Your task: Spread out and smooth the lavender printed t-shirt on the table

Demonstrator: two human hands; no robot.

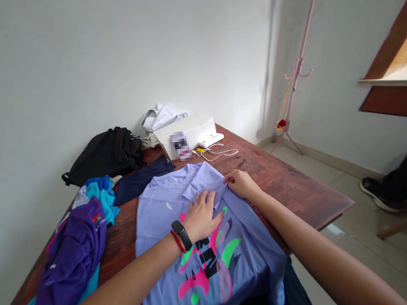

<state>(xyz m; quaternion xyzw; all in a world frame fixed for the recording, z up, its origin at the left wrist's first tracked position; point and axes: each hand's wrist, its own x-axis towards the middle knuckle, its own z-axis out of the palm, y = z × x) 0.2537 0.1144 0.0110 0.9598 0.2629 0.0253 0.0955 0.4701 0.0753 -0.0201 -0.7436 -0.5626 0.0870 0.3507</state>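
A lavender T-shirt (157, 257) with a pink, green and black print lies spread on the wooden table, its lower end hanging over the near edge. My left hand (200, 217), with a black band and a red cord at the wrist, rests flat on the shirt's chest, fingers spread. At the shirt's right side, my right hand (241, 183) pinches the fabric by the sleeve between thumb and fingers. That sleeve is folded inward over the front of the shirt.
Crumpled purple clothing (73, 238) and blue clothing (103, 194) lie at the left. Behind are a dark folded cloth (143, 177), a black backpack (103, 155), a white box (200, 128) and a white cable (222, 154). A pink coat stand (303, 43) stands beyond the wooden table (297, 190).
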